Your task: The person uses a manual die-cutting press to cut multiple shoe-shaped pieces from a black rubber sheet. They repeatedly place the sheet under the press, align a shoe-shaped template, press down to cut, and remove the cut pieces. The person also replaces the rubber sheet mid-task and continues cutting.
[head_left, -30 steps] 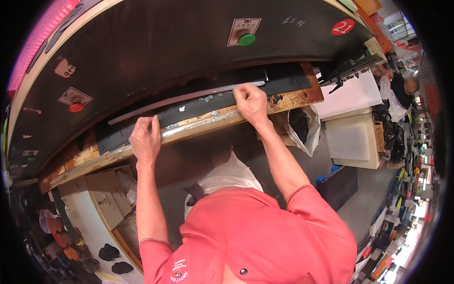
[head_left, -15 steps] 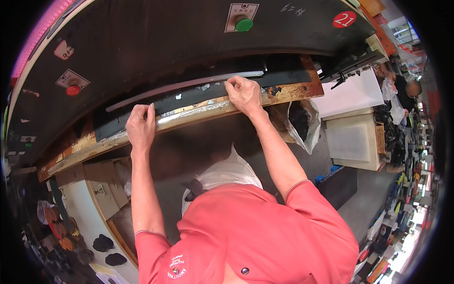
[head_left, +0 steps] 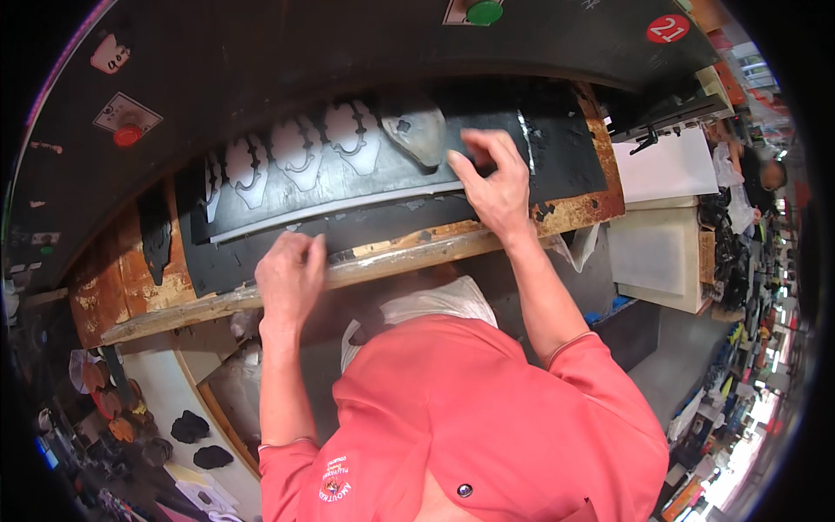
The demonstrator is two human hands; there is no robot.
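A dark sheet (head_left: 383, 181) with a light front edge lies on the black cutting pad (head_left: 391, 211). Several cut-out openings of one repeated shape run along its left part. A grey cutting die (head_left: 416, 137), rounded with a tapered near end, rests on the sheet right of the openings. My right hand (head_left: 503, 190) hovers just right of the die, thumb and fingers apart, holding nothing. Over the wooden front edge is my left hand (head_left: 291, 274), its fingers curled in by the thumb, with nothing visible in them and the sheet's left front edge just beyond.
A dark machine panel with a red button (head_left: 127, 134) and a green button (head_left: 484, 11) overhangs the back. The worn wooden board (head_left: 174, 296) rims the pad. At right stands a pale cabinet (head_left: 657, 248); black scraps (head_left: 190, 426) lie on a surface at lower left.
More of the sheet, its openings and the die now show beneath the panel. My right hand has opened and moved right beside the die; my left hand has shifted slightly right and nearer me.
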